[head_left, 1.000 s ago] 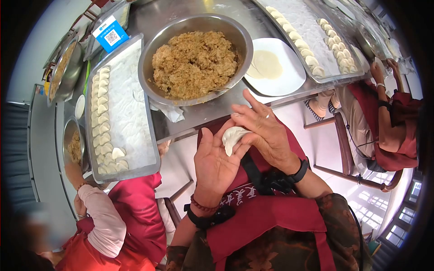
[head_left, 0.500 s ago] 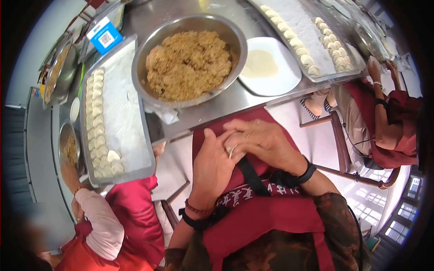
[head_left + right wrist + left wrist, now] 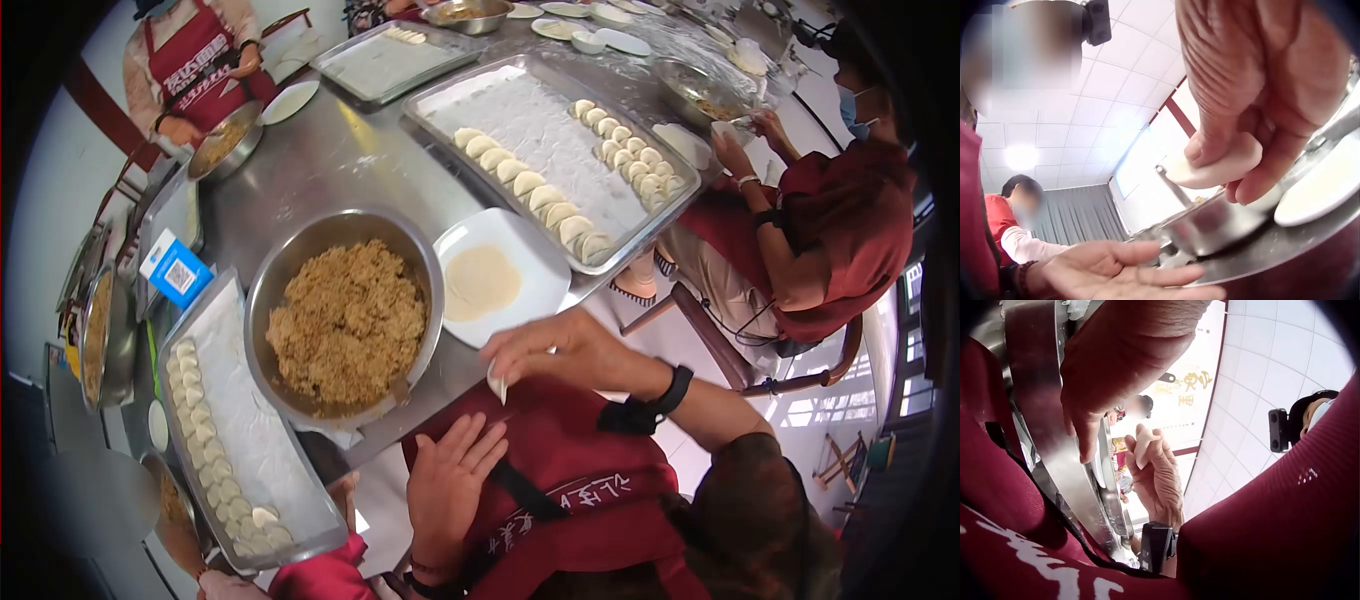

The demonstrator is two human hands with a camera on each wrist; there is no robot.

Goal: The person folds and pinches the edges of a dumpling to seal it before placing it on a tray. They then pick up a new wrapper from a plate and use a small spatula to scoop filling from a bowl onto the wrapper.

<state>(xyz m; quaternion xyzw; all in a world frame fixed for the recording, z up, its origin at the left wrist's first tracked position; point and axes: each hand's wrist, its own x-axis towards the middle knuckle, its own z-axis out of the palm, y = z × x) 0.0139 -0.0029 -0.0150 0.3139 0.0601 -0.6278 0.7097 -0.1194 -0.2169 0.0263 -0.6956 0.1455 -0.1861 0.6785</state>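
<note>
My right hand [image 3: 570,352] pinches a folded white dumpling [image 3: 1225,164] between thumb and fingers, just off the table edge. In the left wrist view the same dumpling [image 3: 1144,445] shows pale between the fingertips. My left hand [image 3: 450,490] is held over the apron, palm up with fingers extended and nothing on it. Ahead of the hands sits a steel bowl [image 3: 258,350] of brown filling [image 3: 350,320]. To its right, a white plate [image 3: 548,285] carries round dough wrappers [image 3: 482,282].
A floured tray [image 3: 265,440] with dumplings along its left side stands left of the bowl. Beyond the plate lies another tray [image 3: 480,100] with rows of dumplings. A blue QR-code card [image 3: 176,270] stands behind the left tray. Other people in red aprons work around the table.
The hands, together around the dumpling before, have parted. My right hand has carried the dumpling toward the table edge; the left has opened, palm up. The head view has shifted, showing more of the far table.
</note>
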